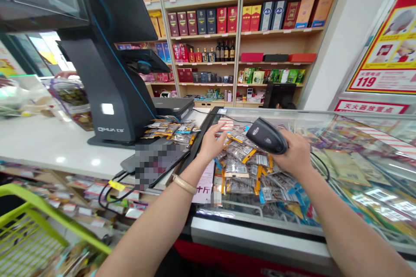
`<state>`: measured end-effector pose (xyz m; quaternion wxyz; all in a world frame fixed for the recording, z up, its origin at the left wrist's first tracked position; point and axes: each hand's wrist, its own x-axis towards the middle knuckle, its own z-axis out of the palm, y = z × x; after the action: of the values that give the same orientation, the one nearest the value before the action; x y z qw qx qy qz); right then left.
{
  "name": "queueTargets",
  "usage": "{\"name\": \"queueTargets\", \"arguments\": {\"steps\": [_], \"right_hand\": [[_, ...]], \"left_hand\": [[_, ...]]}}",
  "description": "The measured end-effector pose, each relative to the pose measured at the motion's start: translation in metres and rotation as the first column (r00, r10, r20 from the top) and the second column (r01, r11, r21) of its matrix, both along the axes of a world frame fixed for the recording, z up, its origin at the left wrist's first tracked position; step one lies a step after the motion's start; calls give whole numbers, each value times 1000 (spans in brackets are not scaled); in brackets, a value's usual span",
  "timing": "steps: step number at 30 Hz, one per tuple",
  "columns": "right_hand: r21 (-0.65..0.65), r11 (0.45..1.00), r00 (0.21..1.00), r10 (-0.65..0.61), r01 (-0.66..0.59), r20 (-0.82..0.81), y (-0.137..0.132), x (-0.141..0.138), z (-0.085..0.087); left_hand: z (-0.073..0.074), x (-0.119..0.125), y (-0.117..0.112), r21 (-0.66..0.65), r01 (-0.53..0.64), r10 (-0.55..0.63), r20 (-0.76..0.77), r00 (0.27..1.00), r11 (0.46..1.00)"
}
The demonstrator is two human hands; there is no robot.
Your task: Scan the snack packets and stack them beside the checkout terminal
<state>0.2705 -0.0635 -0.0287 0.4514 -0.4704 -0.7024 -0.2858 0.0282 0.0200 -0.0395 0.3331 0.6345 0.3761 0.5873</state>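
A black barcode scanner (268, 136) is gripped in my right hand (296, 153), its head tilted to the left above a pile of small snack packets (247, 166). The packets have clear plastic with orange and blue edges and printed barcodes, and they lie on the glass top of the display case. My left hand (212, 140) hovers at the left edge of that pile, fingers apart, with nothing visible in it. Another heap of similar packets (172, 129) lies on the white counter beside the checkout terminal (113, 60).
A phone-like device (169, 166) with cables lies at the counter's edge. A lime-green shopping basket (35, 216) stands lower left. Past the terminal, a person's hand (66, 74) touches a bagged item (71, 95). Shelves of boxed bottles (206, 21) line the back wall.
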Motion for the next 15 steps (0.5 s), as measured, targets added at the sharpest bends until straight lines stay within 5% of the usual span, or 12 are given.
{"name": "queueTargets", "arguments": {"steps": [2,6,9,15], "right_hand": [[-14,1000,1000,-11,11,-1,0,0,0],[-4,1000,1000,7,-6,22,0,-1,0],[13,1000,1000,22,-22,17,0,-1,0],[-3,1000,1000,18,-18,21,1,1,-3]], "left_hand": [[2,-5,6,-178,-85,125,224,967,980],[5,-21,20,-464,-47,331,555,764,885],[6,-33,29,-531,-46,425,619,661,846],[6,-47,37,-570,-47,473,628,618,820]]}}
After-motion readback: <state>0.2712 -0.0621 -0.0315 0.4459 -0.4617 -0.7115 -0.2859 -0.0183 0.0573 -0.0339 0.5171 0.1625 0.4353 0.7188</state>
